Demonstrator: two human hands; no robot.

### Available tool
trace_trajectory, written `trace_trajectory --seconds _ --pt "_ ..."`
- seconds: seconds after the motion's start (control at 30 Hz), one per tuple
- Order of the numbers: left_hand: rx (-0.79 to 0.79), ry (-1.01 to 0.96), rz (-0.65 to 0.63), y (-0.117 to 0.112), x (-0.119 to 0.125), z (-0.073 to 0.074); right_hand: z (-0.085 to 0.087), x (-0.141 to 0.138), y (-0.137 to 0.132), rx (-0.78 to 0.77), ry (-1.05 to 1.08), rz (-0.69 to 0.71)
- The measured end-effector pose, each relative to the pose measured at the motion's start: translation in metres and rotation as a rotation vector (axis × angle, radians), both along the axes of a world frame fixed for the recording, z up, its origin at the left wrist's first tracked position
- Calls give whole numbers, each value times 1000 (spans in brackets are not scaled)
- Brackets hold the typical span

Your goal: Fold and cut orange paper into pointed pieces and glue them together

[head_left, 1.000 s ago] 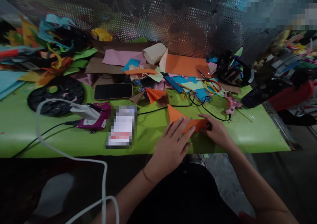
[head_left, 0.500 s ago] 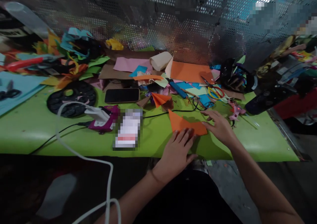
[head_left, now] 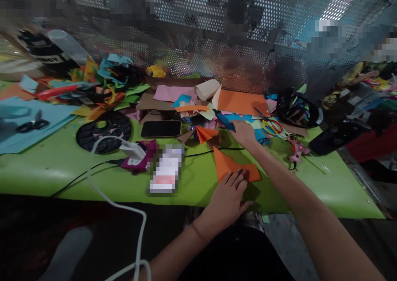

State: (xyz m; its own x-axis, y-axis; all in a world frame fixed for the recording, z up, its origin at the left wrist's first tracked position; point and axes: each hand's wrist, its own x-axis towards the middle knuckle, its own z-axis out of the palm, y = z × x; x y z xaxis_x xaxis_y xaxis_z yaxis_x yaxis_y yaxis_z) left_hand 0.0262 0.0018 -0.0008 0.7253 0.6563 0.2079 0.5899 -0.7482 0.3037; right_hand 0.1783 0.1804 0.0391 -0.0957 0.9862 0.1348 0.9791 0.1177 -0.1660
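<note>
The table (head_left: 335, 192) has a smooth green top, and a metal screen (head_left: 192, 28) full of small holes stands behind it. I take the folded orange paper (head_left: 228, 165) as the centre of the clock, with twelve o'clock away from the person. This paper lies on the table, near the front edge. The left hand (head_left: 228, 200) rests on its lower part; its grip is flat, with fingers a little spread. The right hand (head_left: 245, 133) is at about twelve o'clock, its fingers curled at the near end of a blue tool (head_left: 223, 119); I cannot tell if the grip is pressed together on it.

From eleven to one o'clock, coloured paper scraps are heaped before the screen. A dark phone (head_left: 161, 129) lies at ten, and a lit phone (head_left: 166, 169) at nine. A purple socket box (head_left: 141, 159) is just beyond the lit phone; its white cable (head_left: 141, 227) hangs down over the front edge.

At six o'clock the edge is close, and the left forearm crosses it. The widest stretch of green surface is at about four, between the right forearm and the right edge, below a pink tool (head_left: 298, 150).
</note>
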Motion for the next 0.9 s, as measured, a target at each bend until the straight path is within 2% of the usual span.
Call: trace_trajectory --seconds 0.17,0.27,0.37,0.43,0.53,0.6,0.67,0.73,0.8,0.9 --pt "19 43 -24 0 -3 -3 -2 -9 16 -32 62 -76" --pt "22 54 -37 0 -3 -5 10 -3 14 -24 156 -101" --pt "14 41 -44 1 -4 -5 28 15 1 -14 294 -98" --pt "-1 31 -37 1 -4 -4 38 33 -18 -15 408 -81" --pt "-30 27 -31 1 -6 -1 46 60 -59 -33 650 -51" --pt "-41 29 -25 1 -7 0 44 74 -91 -69 843 -29" --pt "-45 31 -18 2 -8 2 38 85 -121 -221 1251 28" --pt "-46 38 -6 2 -8 3 29 94 -145 -328 1447 1" --pt "-42 46 4 1 -7 4 18 103 -163 -332 1478 -67" --pt "-26 76 7 1 -7 5 7 118 -180 -236 1355 -154"
